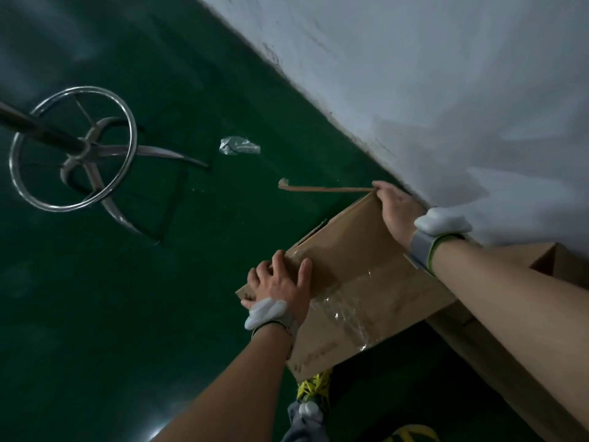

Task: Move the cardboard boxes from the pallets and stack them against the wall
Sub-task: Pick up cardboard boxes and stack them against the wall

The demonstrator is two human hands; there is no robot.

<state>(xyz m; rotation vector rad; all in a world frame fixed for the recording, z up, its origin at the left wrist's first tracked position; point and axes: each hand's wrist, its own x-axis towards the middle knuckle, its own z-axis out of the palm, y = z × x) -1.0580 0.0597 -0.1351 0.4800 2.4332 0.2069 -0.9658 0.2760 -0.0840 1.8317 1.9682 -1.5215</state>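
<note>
A brown cardboard box [357, 282] with clear tape across its top sits low by the white wall [430, 90], above the green floor. My left hand [280, 282] grips its near left edge, fingers spread over the top. At the far corner, close to the wall, my right hand [396, 212] holds the box. Another cardboard box [497, 346] lies beside it to the right, along the wall, partly hidden by my right forearm.
A chrome stool base with a ring footrest [73, 148] stands on the floor at left. A crumpled plastic scrap [239, 145] and a cardboard strip [322, 187] lie on the floor near the wall. My yellow shoe [314, 386] is under the box.
</note>
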